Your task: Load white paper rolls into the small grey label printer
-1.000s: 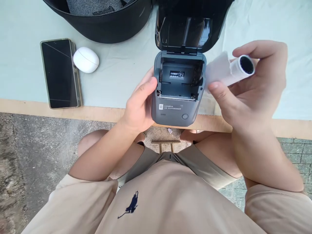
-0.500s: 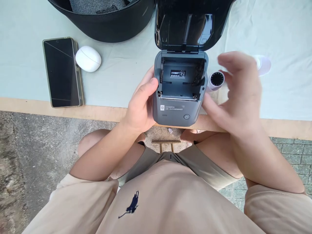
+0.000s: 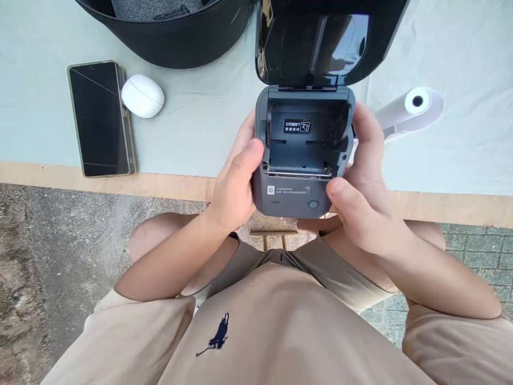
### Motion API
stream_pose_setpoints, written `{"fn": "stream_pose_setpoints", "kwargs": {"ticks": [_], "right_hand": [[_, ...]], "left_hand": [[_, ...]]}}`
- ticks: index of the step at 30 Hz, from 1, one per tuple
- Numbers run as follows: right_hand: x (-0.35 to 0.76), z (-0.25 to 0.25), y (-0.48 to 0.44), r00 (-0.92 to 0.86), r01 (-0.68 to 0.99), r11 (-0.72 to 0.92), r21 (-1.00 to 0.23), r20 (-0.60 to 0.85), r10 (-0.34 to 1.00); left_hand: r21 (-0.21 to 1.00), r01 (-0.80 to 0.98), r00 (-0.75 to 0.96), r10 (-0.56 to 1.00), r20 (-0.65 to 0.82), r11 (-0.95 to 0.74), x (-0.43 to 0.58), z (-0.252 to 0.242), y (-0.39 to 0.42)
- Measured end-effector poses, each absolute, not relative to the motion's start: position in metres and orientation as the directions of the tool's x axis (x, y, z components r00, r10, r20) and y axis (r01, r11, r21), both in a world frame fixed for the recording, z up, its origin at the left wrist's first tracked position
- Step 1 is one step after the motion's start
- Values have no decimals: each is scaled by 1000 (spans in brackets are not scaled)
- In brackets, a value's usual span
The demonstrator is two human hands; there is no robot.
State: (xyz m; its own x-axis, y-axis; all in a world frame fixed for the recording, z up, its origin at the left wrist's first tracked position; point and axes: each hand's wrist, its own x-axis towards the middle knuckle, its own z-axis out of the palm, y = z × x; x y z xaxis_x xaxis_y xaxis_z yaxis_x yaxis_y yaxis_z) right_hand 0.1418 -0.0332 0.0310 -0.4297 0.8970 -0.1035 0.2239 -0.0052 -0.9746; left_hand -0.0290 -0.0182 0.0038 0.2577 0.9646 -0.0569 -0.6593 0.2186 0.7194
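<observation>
Between my hands is a dark grey label printer (image 3: 288, 195), held over the table's near edge. Its glossy black lid (image 3: 312, 43) stands raised on the hinge, and the paper bay shows nothing but a small printed sticker. My left hand (image 3: 236, 182) grips the printer's left side, with the thumb on the upper edge. On the opposite side my right hand (image 3: 364, 187) has its fingers behind the body and its thumb by the front right corner. A white paper roll (image 3: 401, 112), partly unwound, lies on the cloth just beyond my right hand.
A smartphone (image 3: 98, 120) in a clear case lies at the left, with a white rounded case (image 3: 143, 96) touching its right edge. Behind them stands a black zippered bag (image 3: 180, 45) with grey foam inside. Pale cloth covers the wooden table (image 3: 452, 208).
My right hand has come in from the right and now grips the printer. The printer has turned slightly and shifted right. A dark-ended roll beside it is no longer visible.
</observation>
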Motion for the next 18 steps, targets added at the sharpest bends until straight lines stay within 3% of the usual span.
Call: {"fn": "stream_pose_setpoints", "kwargs": {"ticks": [5, 11, 18], "right_hand": [[138, 24, -29, -391, 223, 12, -975, -79, 917], [138, 17, -28, -347, 158, -56, -986, -109, 932], [133, 16, -27, -344, 177, -15, -984, -76, 936]], "left_hand": [[781, -587, 294, 955, -42, 215, -28, 13, -21], [861, -501, 138, 990, -24, 90, -26, 7, -22], [889, -446, 252, 968, 16, 102, -40, -3, -15]]}}
